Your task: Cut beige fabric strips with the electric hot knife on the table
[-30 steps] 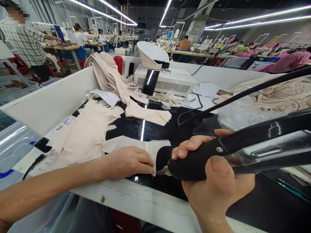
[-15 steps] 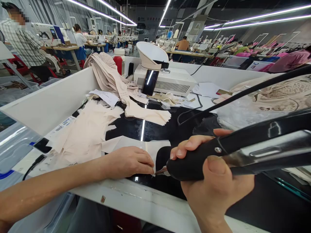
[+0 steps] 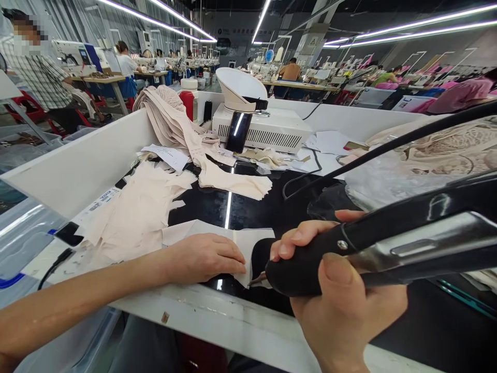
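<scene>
My right hand (image 3: 345,305) is wrapped round a black corded hand-held cutter (image 3: 303,269), its thumb on the silver lever (image 3: 430,243). The cutter's thin metal tip points left, at the lower right corner of a pale cloth piece (image 3: 243,248) near the front edge of the glossy black work surface (image 3: 252,212). My left hand (image 3: 205,254) lies on that cloth with its fingers stretched out flat, just left of the tip. Whether the tip touches the cloth I cannot tell. A heap of cut beige pieces (image 3: 135,207) spreads beyond my left forearm.
Beige strips (image 3: 233,181) lie farther back, leading to a hanging fabric bundle (image 3: 161,111). Behind stand a vented white box (image 3: 267,129), a white sun visor (image 3: 240,85) and a phone (image 3: 238,132). The cutter's black cable (image 3: 373,147) arches across the right. White panels (image 3: 85,155) border the table.
The cutter and my right hand have moved slightly down and left. A little more cloth edge shows between my left fingertips and the tip. My left hand has hardly moved.
</scene>
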Demonstrator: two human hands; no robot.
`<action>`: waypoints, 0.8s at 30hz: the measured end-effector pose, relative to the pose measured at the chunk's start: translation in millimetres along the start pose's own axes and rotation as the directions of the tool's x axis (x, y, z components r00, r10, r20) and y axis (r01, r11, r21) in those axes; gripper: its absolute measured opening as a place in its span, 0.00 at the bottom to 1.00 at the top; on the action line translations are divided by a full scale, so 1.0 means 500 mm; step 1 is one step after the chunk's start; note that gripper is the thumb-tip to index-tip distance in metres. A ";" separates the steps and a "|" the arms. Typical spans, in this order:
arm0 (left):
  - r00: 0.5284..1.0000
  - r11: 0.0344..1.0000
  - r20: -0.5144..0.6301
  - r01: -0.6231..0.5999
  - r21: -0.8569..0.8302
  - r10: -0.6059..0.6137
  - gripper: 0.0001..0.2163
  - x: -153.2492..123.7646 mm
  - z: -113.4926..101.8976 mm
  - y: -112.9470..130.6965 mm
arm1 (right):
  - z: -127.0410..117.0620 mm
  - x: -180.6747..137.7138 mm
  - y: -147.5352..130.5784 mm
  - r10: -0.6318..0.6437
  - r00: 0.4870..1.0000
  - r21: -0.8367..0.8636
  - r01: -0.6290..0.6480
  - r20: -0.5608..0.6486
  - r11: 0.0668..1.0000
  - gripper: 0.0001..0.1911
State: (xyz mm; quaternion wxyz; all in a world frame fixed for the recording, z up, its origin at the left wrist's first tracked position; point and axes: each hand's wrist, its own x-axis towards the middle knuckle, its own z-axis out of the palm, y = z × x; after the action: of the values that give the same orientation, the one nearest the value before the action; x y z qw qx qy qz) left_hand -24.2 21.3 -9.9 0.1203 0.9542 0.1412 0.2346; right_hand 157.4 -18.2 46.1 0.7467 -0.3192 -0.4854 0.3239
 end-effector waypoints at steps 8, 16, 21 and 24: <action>0.995 0.999 0.095 -0.017 -0.040 0.021 0.15 -0.005 -0.015 0.014 | -0.013 -0.011 -0.015 -0.003 0.999 0.007 0.002 0.039 1.000 0.19; 0.994 0.998 0.108 0.003 -0.059 0.003 0.13 -0.017 -0.031 0.039 | -0.029 0.064 -0.021 -0.069 0.972 -0.028 0.065 -0.224 0.998 0.19; 1.000 0.997 -0.013 0.003 0.081 -0.002 0.13 0.024 -0.016 0.040 | -0.056 0.099 0.008 -0.135 0.976 -0.072 0.125 -0.170 0.990 0.17; 0.999 0.984 -0.039 0.018 0.176 -0.011 0.12 0.057 0.003 0.033 | -0.068 0.101 0.024 -0.153 0.979 -0.089 0.142 -0.132 0.986 0.16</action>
State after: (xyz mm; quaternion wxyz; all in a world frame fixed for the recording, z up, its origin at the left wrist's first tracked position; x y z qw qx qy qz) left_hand 4.4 14.8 5.6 0.0344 0.9555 0.1705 0.2382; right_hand 203.2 23.1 51.7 0.7874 -0.3332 -0.4673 0.2252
